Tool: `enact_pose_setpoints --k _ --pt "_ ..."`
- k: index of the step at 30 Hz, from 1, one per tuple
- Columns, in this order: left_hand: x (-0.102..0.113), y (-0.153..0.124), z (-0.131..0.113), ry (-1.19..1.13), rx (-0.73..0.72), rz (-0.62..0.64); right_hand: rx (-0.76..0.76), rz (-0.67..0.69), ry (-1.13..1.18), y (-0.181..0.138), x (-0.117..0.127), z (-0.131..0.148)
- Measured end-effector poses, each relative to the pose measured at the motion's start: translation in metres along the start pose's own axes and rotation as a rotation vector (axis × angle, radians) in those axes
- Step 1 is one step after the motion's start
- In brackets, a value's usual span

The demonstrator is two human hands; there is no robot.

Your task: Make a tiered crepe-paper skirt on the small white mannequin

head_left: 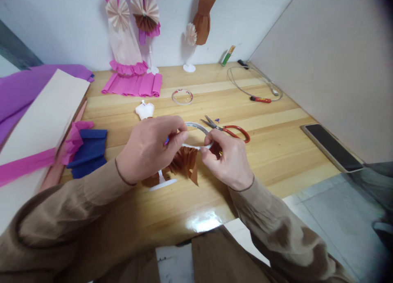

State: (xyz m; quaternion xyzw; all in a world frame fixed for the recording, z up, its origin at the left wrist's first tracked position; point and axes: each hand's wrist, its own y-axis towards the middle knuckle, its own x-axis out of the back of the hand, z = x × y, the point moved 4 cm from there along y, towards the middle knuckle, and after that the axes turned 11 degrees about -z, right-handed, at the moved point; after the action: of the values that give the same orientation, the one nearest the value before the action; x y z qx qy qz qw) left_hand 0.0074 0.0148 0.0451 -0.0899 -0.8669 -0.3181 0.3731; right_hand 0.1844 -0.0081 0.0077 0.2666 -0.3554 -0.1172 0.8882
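Observation:
Above the middle of the table, my right hand [229, 158] grips a roll of tape [198, 126] by its right side, thumb and fingers closed. My left hand [153, 146] is closed in a pinch at the left side of the same roll; its fingertips partly cover the rim. Below and behind my left hand stands a small white dress form [145, 109], its middle hidden by the hand and its white base [163, 184] showing below. Brown crinkled paper [186, 162] hangs gathered beneath the roll. Red-handled scissors [236, 131] lie open just beyond my right hand.
Another tape ring [182, 103] lies farther back, near folded pink paper [135, 84]. Left are blue paper [90, 148] and a cream sheet [46, 111]. Paper-dressed stands [124, 37] line the wall. A cable [260, 86] and phone [333, 146] lie right.

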Motion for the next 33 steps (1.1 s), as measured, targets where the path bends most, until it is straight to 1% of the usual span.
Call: enact_pose_setpoints --k 1,2,4,6,8,12,18,21,23,28,33 --pt "-0.002 0.000 0.001 0.015 -0.039 0.009 -0.006 0.002 0.012 0.000 0.000 0.000" --pt "-0.004 0.000 0.002 0.033 -0.082 0.043 -0.014 0.004 0.025 0.000 0.000 0.000" --pt "-0.010 0.000 0.001 0.071 -0.142 0.154 -0.033 0.012 0.050 -0.001 0.000 -0.001" --pt "-0.014 -0.001 0.001 0.110 -0.129 0.257 -0.048 0.022 0.071 -0.002 0.000 -0.001" --pt "-0.016 -0.001 0.001 0.126 -0.082 0.301 -0.040 0.019 0.065 -0.003 -0.001 0.000" --pt "-0.019 -0.001 0.004 0.083 -0.025 0.295 0.055 -0.013 -0.003 -0.004 0.000 0.004" --pt "-0.022 -0.001 0.010 -0.084 -0.057 0.237 0.160 -0.024 -0.027 -0.005 0.001 0.007" --pt "-0.022 -0.001 0.011 -0.141 -0.043 0.226 0.193 -0.029 -0.038 -0.005 0.002 0.007" --pt "-0.022 -0.002 0.011 -0.160 -0.034 0.226 0.195 -0.012 -0.041 -0.005 0.001 0.007" --pt "-0.022 -0.002 0.009 -0.175 -0.048 0.245 0.147 0.039 -0.017 -0.006 -0.003 0.005" --pt "-0.022 0.000 0.010 -0.195 -0.075 0.246 0.188 0.041 0.014 -0.005 -0.001 0.006"
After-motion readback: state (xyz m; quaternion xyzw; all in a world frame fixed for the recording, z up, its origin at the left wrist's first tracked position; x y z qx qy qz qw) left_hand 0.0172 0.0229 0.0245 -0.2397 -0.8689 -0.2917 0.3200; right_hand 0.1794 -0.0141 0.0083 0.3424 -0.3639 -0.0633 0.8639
